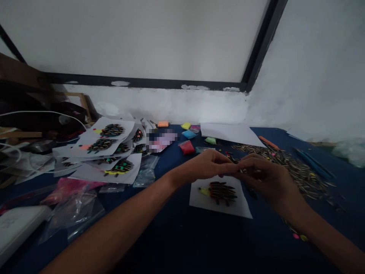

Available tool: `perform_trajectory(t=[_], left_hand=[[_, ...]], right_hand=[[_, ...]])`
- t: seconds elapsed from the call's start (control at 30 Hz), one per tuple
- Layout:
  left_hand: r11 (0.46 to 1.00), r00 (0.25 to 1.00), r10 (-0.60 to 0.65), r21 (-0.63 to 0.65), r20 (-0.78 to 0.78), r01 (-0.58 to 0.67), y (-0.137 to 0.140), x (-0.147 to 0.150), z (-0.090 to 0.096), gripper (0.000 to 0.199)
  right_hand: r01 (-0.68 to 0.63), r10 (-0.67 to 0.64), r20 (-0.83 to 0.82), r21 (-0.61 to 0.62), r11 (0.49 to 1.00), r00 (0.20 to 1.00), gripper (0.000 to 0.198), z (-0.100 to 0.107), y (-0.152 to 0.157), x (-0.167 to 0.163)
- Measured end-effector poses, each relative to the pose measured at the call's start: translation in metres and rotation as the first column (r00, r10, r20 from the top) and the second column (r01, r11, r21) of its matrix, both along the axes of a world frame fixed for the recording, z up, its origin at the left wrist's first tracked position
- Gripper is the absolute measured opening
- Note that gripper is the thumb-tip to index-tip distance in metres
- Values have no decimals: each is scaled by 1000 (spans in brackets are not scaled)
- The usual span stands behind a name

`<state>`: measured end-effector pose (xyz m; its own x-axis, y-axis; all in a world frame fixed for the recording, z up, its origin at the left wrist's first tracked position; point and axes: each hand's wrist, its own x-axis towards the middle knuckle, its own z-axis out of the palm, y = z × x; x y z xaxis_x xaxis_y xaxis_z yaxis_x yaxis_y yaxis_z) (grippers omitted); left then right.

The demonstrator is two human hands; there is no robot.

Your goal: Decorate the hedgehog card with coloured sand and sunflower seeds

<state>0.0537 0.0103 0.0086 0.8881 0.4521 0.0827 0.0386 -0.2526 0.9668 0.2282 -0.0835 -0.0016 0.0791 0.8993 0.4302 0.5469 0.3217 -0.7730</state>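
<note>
My left hand (pixel 209 164) and my right hand (pixel 268 179) meet at the fingertips above a white paper sheet (pixel 239 207). Both are closed in pinches; what lies between the fingers is too small and dark to make out. On the sheet beneath them is a hedgehog figure (pixel 224 192) with a yellow head, dark striped seeds as spines and some red along its edge. Right of my right hand spreads a pile of striped seeds (pixel 302 177), which look like sunflower seeds. The hands partly hide the sheet's top edge.
Finished-looking hedgehog sheets (pixel 134 173) are stacked at left. Coloured clay packets, including a red one (pixel 186 147) and a blue one (pixel 189 134), lie towards the wall. An orange tool (pixel 268 142) rests by the seeds. Plastic bags (pixel 76 207) and a white box (pixel 21 228) are at left front.
</note>
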Motion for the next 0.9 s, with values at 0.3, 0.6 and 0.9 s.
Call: perform_trajectory(t=[0.3, 0.6, 0.9], left_hand=[[990, 999, -12, -138, 44, 18, 1, 2, -4, 27], [995, 998, -2, -100, -68, -5, -1, -2, 3, 19], [946, 982, -187, -272, -6, 179, -1, -1, 5, 44]], right_hand=[[95, -91, 142, -22, 995, 986, 36, -3, 1, 1], [9, -1, 73, -111, 994, 997, 44, -6, 4, 14], [78, -68, 124, -74, 994, 990, 51, -2, 1, 10]])
